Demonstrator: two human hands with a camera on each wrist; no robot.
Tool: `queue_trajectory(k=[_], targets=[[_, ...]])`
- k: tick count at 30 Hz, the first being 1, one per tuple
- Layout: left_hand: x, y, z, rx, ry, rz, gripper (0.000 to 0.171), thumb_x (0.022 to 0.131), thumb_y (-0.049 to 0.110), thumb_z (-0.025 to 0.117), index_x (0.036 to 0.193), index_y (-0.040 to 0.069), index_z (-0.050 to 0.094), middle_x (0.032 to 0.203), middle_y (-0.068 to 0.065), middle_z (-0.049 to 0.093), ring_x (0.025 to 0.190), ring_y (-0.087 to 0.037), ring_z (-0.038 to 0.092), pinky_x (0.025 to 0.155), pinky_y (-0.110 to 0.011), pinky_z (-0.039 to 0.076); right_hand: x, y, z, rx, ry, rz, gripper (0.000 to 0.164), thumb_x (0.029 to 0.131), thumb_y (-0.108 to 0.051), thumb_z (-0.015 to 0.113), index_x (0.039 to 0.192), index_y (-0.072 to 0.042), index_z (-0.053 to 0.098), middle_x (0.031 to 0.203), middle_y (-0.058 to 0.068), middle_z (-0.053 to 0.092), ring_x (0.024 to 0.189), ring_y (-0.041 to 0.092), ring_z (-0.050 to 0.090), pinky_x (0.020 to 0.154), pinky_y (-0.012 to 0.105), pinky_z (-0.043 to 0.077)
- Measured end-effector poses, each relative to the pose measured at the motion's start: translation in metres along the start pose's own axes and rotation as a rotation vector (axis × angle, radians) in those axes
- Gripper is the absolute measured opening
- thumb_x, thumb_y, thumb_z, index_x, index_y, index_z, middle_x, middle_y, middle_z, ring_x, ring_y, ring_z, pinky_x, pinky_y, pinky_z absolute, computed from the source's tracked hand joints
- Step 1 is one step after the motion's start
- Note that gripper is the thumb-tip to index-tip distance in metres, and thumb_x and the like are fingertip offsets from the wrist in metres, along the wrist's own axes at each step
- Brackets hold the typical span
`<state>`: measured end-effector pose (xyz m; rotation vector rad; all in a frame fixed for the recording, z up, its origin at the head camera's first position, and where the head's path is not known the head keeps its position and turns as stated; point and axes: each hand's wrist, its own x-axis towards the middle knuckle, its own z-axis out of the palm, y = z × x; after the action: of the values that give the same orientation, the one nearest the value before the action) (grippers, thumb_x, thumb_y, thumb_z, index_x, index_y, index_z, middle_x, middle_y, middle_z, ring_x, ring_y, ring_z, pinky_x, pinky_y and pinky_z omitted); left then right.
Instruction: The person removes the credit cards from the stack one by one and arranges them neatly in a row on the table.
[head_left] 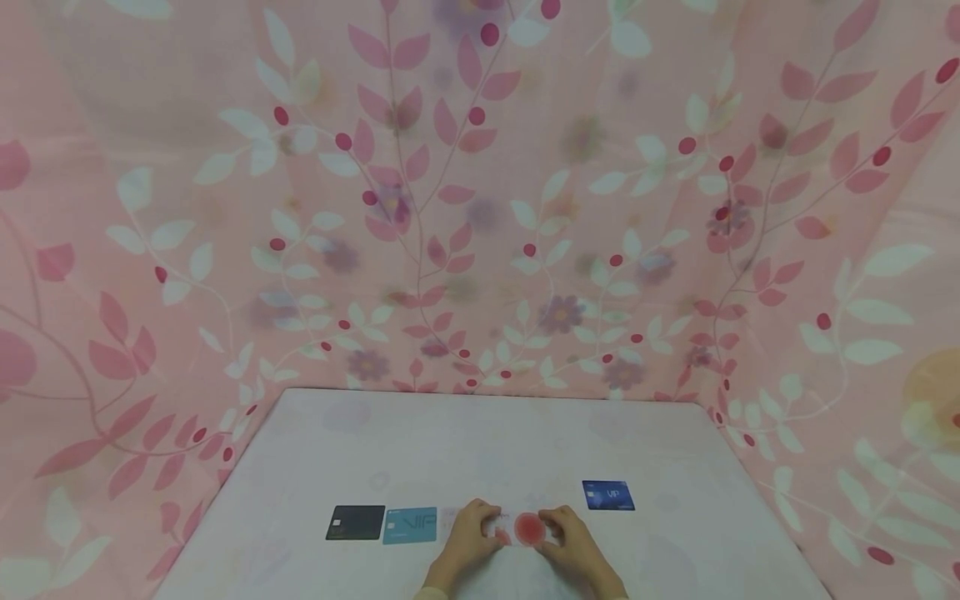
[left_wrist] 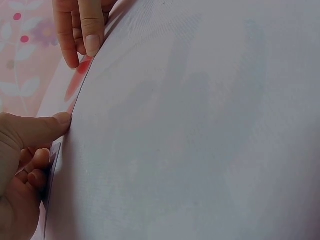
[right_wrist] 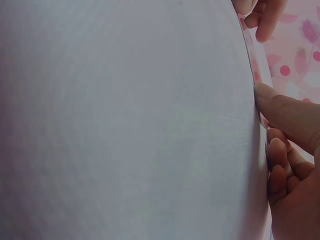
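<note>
In the head view, my left hand (head_left: 471,533) and right hand (head_left: 572,540) hold a pale card (head_left: 510,527) with a large red circle between them at the table's near side. The left fingers and thumb pinch its left end, and the right ones pinch its right end. Seen from the left wrist, the card (left_wrist: 80,80) lies nearly edge-on by the left thumb (left_wrist: 52,125). The right wrist view likewise catches only a thin strip of the card (right_wrist: 255,65), with the right thumb (right_wrist: 280,105) at its edge.
Left of my hands lie a black card (head_left: 356,523) and a teal VIP card (head_left: 420,525), side by side. A blue VIP card (head_left: 609,495) lies to the right, farther back. Everything rests on a whitish table (head_left: 480,442), with floral cloth (head_left: 480,208) behind and at the sides.
</note>
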<state>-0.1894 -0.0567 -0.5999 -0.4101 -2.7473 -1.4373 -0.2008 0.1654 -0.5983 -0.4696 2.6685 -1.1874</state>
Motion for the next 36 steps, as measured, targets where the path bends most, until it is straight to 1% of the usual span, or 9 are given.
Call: queue_trajectory(k=[2, 5, 8, 16, 22, 26, 30, 33, 36], targets=[[0.0, 0.0, 0.0, 0.003, 0.001, -0.003, 0.042, 0.07, 0.005, 0.077, 0.109, -0.003, 0.065, 0.094, -0.003, 0.058, 0.08, -0.012, 0.051, 0.071, -0.025, 0.046, 0.0, 0.0, 0.0, 0.002, -0.001, 0.003, 0.047, 0.079, -0.018, 0.073, 0.12, -0.001, 0.059, 0.103, 0.003, 0.055, 0.087, 0.015, 0.049, 0.077, 0.03, 0.048], [0.0, 0.0, 0.001, 0.012, -0.003, -0.017, 0.041, 0.071, 0.006, 0.078, 0.109, -0.001, 0.066, 0.095, -0.003, 0.059, 0.081, -0.013, 0.052, 0.074, -0.026, 0.047, 0.0, -0.002, -0.001, 0.012, -0.011, 0.04, 0.047, 0.079, -0.018, 0.073, 0.121, -0.001, 0.059, 0.104, 0.003, 0.055, 0.088, 0.016, 0.049, 0.078, 0.032, 0.047], [0.001, 0.0, 0.001, 0.016, -0.007, -0.027, 0.041, 0.071, 0.007, 0.078, 0.11, 0.0, 0.066, 0.095, -0.002, 0.059, 0.082, -0.013, 0.051, 0.074, -0.026, 0.047, 0.0, -0.003, -0.002, 0.023, -0.016, 0.056, 0.048, 0.079, -0.019, 0.073, 0.121, -0.001, 0.058, 0.104, 0.003, 0.055, 0.089, 0.016, 0.049, 0.078, 0.034, 0.047], [0.0, 0.001, 0.0, 0.023, -0.001, -0.013, 0.041, 0.071, 0.007, 0.078, 0.109, 0.0, 0.066, 0.095, -0.002, 0.059, 0.083, -0.015, 0.053, 0.077, -0.028, 0.048, 0.002, -0.002, -0.001, 0.023, -0.022, 0.056, 0.047, 0.079, -0.016, 0.073, 0.121, -0.001, 0.059, 0.101, 0.002, 0.054, 0.087, 0.016, 0.048, 0.076, 0.031, 0.047], [0.001, -0.001, 0.001, 0.019, 0.0, -0.014, 0.04, 0.07, 0.007, 0.078, 0.108, 0.0, 0.066, 0.094, -0.002, 0.059, 0.082, -0.013, 0.052, 0.074, -0.027, 0.047, 0.002, -0.003, -0.002, 0.036, -0.021, 0.082, 0.047, 0.079, -0.017, 0.073, 0.121, -0.001, 0.059, 0.101, 0.002, 0.054, 0.088, 0.017, 0.048, 0.077, 0.033, 0.047], [0.003, -0.003, 0.001, -0.008, -0.002, -0.026, 0.04, 0.07, 0.008, 0.077, 0.108, 0.0, 0.066, 0.093, 0.0, 0.059, 0.078, -0.01, 0.049, 0.068, -0.024, 0.045, 0.002, -0.004, -0.006, 0.062, 0.014, 0.09, 0.048, 0.079, -0.019, 0.073, 0.121, -0.002, 0.058, 0.101, 0.002, 0.057, 0.086, 0.016, 0.05, 0.074, 0.031, 0.047], [0.004, -0.006, 0.001, -0.047, 0.04, 0.0, 0.04, 0.07, 0.011, 0.078, 0.107, 0.0, 0.066, 0.092, -0.003, 0.062, 0.075, -0.01, 0.048, 0.064, -0.023, 0.042, 0.0, 0.0, -0.012, 0.073, 0.081, 0.106, 0.046, 0.079, -0.019, 0.072, 0.121, -0.004, 0.059, 0.099, 0.002, 0.059, 0.083, 0.014, 0.051, 0.071, 0.027, 0.047], [0.003, -0.005, 0.0, -0.077, 0.08, 0.023, 0.039, 0.07, 0.012, 0.079, 0.106, 0.0, 0.066, 0.092, -0.007, 0.064, 0.074, -0.01, 0.049, 0.064, -0.024, 0.042, -0.003, 0.004, -0.017, 0.061, 0.152, 0.079, 0.044, 0.078, -0.015, 0.073, 0.118, -0.004, 0.06, 0.096, 0.003, 0.06, 0.081, 0.012, 0.052, 0.069, 0.025, 0.047], [0.003, -0.003, 0.002, -0.105, 0.093, 0.033, 0.037, 0.07, 0.008, 0.077, 0.105, 0.001, 0.066, 0.091, -0.008, 0.063, 0.07, -0.009, 0.048, 0.061, -0.022, 0.042, -0.006, 0.008, -0.023, 0.06, 0.223, 0.037, 0.042, 0.075, -0.011, 0.075, 0.114, -0.001, 0.062, 0.091, 0.004, 0.061, 0.077, 0.011, 0.053, 0.068, 0.023, 0.047]])
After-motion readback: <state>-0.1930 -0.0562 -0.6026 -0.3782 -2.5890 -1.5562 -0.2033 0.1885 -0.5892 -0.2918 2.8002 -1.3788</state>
